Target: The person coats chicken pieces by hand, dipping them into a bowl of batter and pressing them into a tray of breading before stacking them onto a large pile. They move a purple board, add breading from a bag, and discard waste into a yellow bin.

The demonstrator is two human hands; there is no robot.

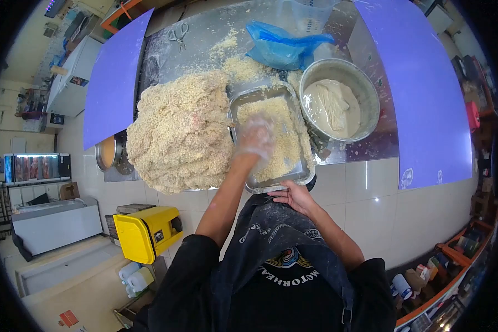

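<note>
A metal tray [300, 116] of pale yellow crumbs [285, 141] lies at the table's front edge. My left hand [256, 139], in a clear glove, is down on the crumbs, its fingers blurred and partly hidden. At the tray's near rim, my right hand [294, 196] is closed on the edge. Left of the tray rises a large pile of crumb-coated pieces [180, 133]. A round metal pot [371, 105] on the right contains creamy batter [320, 119] with a pale, batter-covered piece [333, 105] in it.
Behind the tray lie a blue plastic bag [279, 47] and scattered crumbs [243, 67]. Scissors [178, 36] rest at the back left, and a clear measuring jug [310, 14] stands at the back. Purple panels [113, 77] flank the metal table. A yellow bin [141, 235] stands on the floor.
</note>
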